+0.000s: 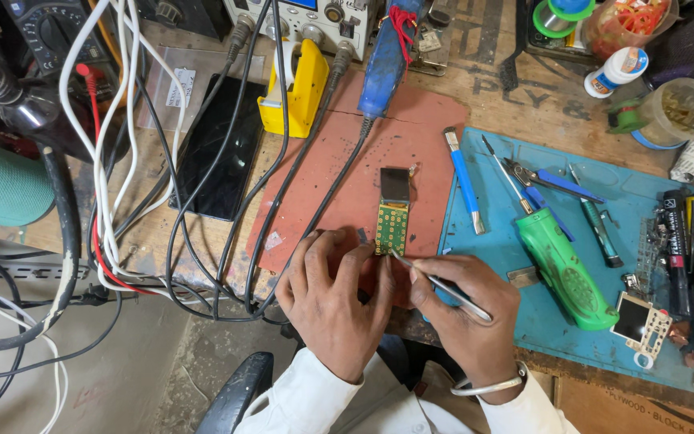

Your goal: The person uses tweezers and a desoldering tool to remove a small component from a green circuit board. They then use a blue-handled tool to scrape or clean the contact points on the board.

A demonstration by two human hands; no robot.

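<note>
A small green circuit board (392, 226) with a dark screen at its far end lies on a reddish mat (339, 161). My left hand (332, 299) rests on the mat with its fingertips against the board's near left edge. My right hand (469, 320) grips metal tweezers (442, 286), whose tip touches the board's near end. A metal bangle (487, 387) circles my right wrist.
A blue mat (572, 265) to the right holds a green tool (565, 270), a blue-handled brush (464, 180), screwdrivers, pliers and small parts. A black phone (217, 149), a yellow holder (295, 88), a blue soldering handle (384, 64) and tangled cables (122, 201) lie left and behind.
</note>
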